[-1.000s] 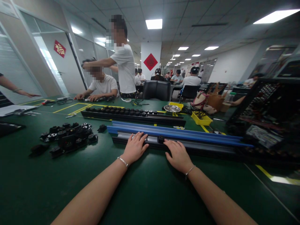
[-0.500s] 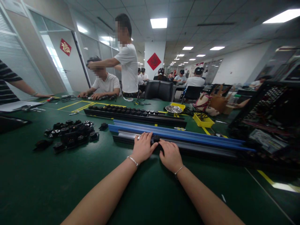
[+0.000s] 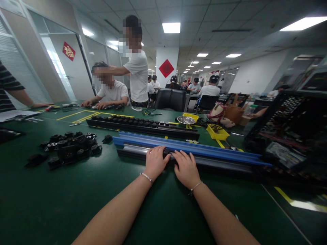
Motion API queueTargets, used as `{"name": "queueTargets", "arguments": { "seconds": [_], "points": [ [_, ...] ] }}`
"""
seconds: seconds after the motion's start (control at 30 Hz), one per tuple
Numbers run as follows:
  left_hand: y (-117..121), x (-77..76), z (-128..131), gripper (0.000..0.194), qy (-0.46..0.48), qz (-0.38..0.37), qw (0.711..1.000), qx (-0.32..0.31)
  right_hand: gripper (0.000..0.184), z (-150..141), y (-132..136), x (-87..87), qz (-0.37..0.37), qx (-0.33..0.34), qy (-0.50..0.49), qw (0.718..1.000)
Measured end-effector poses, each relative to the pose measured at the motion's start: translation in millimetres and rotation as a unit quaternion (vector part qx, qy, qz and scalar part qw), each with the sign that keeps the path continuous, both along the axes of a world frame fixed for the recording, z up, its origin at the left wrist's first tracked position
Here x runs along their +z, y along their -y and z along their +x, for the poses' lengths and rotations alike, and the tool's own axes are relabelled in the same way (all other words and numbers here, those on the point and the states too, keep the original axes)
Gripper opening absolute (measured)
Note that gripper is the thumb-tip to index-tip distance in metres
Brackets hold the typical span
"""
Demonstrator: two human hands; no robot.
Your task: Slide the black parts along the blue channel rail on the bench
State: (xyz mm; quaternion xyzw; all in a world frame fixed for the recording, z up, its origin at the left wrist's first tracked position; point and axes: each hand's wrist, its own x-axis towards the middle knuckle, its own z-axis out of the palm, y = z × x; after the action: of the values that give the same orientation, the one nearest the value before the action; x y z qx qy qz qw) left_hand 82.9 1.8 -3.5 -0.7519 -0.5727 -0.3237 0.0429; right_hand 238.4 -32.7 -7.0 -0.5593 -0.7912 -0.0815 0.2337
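Observation:
A long black rail (image 3: pixel 219 165) lies across the green table in front of me, with a silvery channel showing at its left part. On it sits a small black block-shaped part (image 3: pixel 166 150). My left hand (image 3: pixel 156 160) is closed around the block's left side, thumb in front and fingers behind. To the right of the block, my right hand (image 3: pixel 187 169) rests on the rail with its fingers apart; its index fingertip is close to the block, and I cannot tell if they touch. Directly behind runs a long blue rail (image 3: pixel 204 148).
Loose black parts (image 3: pixel 73 148) are heaped at left. Behind the blue rail stands another black rail (image 3: pixel 143 127) holding a row of such parts. A metal bowl (image 3: pixel 186 120) and a yellow tray (image 3: pixel 217 133) are farther back. A black perforated case (image 3: pixel 278 136) stands right. Co-workers (image 3: pixel 138 75) are across the table.
My right hand's fingers have spread a little and shifted slightly off the block. My left hand stays at the block. The whole view has shifted slightly.

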Motion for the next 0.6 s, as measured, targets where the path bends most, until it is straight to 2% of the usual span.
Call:
{"name": "queueTargets", "arguments": {
  "seconds": [0.07, 0.2, 0.6],
  "points": [
    [-0.5, -0.6, -0.3, 0.036, 0.0, -0.004, 1.0, -0.002, 0.035, 2.2, -0.7, 0.1, 0.008, -0.03, 0.0, 1.0],
    [-0.7, 0.3, 0.1, 0.035, 0.001, -0.018, 1.0, 0.006, 0.022, 3.8, -0.3, 1.3, 0.009, -0.039, 0.014, 0.999],
    [-2.6, 2.2, -6.5, 0.034, 0.007, -0.017, 1.0, 0.023, 0.02, 2.5, -0.2, 0.6, 0.018, -0.052, 0.017, 0.998]
  ]
}}
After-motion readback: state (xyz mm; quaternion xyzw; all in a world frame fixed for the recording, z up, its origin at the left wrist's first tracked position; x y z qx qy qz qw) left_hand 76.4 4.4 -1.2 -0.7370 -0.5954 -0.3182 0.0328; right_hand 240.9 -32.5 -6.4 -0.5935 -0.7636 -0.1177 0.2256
